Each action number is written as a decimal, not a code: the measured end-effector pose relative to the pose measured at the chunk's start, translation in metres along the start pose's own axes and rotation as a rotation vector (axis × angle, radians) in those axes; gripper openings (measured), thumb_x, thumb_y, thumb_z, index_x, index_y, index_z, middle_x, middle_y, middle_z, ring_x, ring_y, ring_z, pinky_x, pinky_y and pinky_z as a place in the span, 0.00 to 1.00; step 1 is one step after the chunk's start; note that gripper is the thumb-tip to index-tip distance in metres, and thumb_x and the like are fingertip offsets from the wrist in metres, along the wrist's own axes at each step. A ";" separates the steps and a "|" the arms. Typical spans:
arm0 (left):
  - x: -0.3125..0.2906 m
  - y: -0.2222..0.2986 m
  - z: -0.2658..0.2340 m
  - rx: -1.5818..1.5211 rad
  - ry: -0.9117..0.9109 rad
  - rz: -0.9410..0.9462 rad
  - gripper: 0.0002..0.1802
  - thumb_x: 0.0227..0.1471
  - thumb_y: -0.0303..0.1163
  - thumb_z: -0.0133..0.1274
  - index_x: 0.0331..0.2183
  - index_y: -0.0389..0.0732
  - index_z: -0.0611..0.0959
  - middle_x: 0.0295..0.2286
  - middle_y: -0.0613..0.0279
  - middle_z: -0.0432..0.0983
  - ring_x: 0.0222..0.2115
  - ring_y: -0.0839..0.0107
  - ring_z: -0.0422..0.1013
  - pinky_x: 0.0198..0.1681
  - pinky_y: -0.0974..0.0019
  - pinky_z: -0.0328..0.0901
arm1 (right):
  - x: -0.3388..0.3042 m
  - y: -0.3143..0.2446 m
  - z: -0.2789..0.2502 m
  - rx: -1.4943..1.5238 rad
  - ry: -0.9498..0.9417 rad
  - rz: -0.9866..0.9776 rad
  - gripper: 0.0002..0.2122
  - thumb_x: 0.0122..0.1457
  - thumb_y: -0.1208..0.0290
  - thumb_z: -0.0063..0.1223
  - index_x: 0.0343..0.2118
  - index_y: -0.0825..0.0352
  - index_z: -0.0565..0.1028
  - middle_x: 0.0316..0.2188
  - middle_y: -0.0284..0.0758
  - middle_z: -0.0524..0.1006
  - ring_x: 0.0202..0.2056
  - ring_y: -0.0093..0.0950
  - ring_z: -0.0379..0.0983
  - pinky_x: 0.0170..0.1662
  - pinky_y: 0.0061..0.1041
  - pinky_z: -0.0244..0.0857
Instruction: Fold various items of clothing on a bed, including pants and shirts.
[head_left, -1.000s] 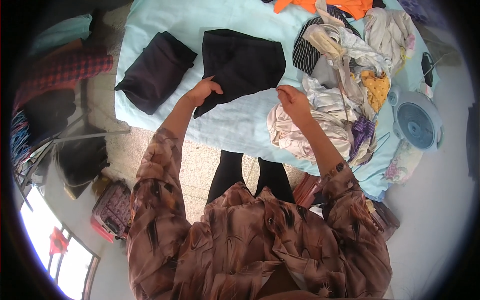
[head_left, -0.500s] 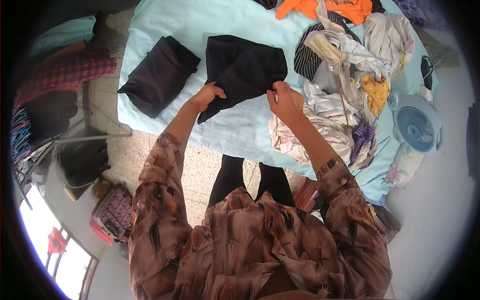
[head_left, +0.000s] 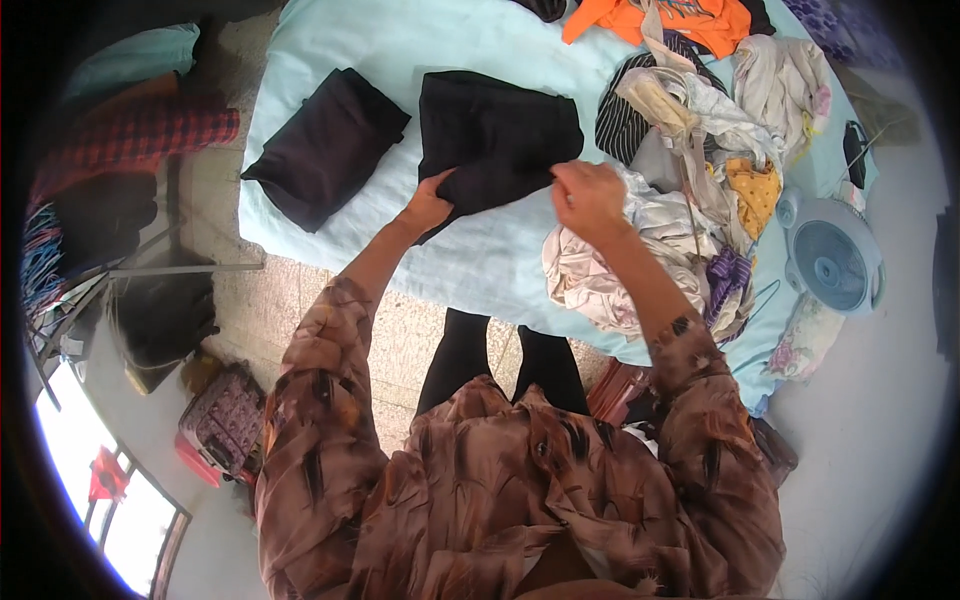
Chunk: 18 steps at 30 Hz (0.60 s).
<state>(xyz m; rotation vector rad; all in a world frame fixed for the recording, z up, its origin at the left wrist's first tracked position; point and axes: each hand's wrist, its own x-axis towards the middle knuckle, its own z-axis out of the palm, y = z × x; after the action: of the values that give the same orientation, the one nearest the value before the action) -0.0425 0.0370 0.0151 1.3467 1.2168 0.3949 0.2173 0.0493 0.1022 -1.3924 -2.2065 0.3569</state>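
Note:
In front of me a folded black garment [head_left: 500, 135] lies on the light blue bed sheet [head_left: 335, 42]. At its near left edge, my left hand [head_left: 430, 203] is closed on the cloth, with the thumb on top. My right hand [head_left: 592, 203] is at the near right corner, its fingers pinched together around the edge of the same garment. A narrow point of black cloth hangs out below my left hand. To the left lies a second dark garment [head_left: 328, 150], folded into a rough rectangle and touched by neither hand.
A heap of crumpled clothes [head_left: 680, 205] spreads over the bed's right side, close to my right hand. An orange garment [head_left: 715, 25] lies at the far end. Beside the heap stands a blue fan [head_left: 832, 262]. A patterned bag [head_left: 225, 425] sits on the floor at the left.
My right hand has shifted slightly right, and my left hand has moved a little right along the near edge. The garment's near side now looks smoother, with less cloth hanging at the left.

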 end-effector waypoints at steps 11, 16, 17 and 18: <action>-0.052 0.016 0.074 1.118 -0.081 0.358 0.30 0.41 0.28 0.41 0.51 0.39 0.60 0.54 0.53 0.47 0.56 0.56 0.40 0.52 0.43 0.41 | -0.053 -0.031 -0.016 0.221 -0.239 0.009 0.20 0.39 0.70 0.51 0.39 0.67 0.66 0.42 0.43 0.64 0.43 0.41 0.61 0.45 0.38 0.55; -0.056 0.021 0.083 1.055 -0.170 0.125 0.31 0.43 0.27 0.38 0.52 0.39 0.57 0.55 0.55 0.41 0.57 0.55 0.35 0.51 0.37 0.39 | -0.086 -0.031 0.022 -0.076 -0.588 0.039 0.35 0.36 0.63 0.56 0.51 0.67 0.56 0.55 0.46 0.48 0.55 0.44 0.45 0.53 0.47 0.41; -0.054 0.022 0.084 1.059 -0.169 0.125 0.31 0.43 0.27 0.38 0.52 0.39 0.57 0.55 0.55 0.41 0.57 0.55 0.35 0.51 0.37 0.39 | -0.098 -0.025 0.027 -0.094 -0.638 0.030 0.36 0.35 0.64 0.57 0.51 0.67 0.57 0.54 0.46 0.50 0.55 0.44 0.46 0.53 0.48 0.40; -0.053 0.027 0.083 0.962 -0.246 0.030 0.31 0.42 0.26 0.38 0.52 0.40 0.57 0.55 0.55 0.42 0.57 0.56 0.37 0.52 0.40 0.41 | -0.108 -0.021 0.033 -0.093 -0.634 0.034 0.36 0.35 0.64 0.57 0.51 0.67 0.57 0.54 0.46 0.50 0.55 0.44 0.46 0.53 0.48 0.40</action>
<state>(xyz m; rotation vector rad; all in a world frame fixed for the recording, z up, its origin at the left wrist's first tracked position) 0.0160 -0.0416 0.0433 2.1427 1.2124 -0.4001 0.2209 -0.0552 0.0554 -1.5150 -2.7250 0.8102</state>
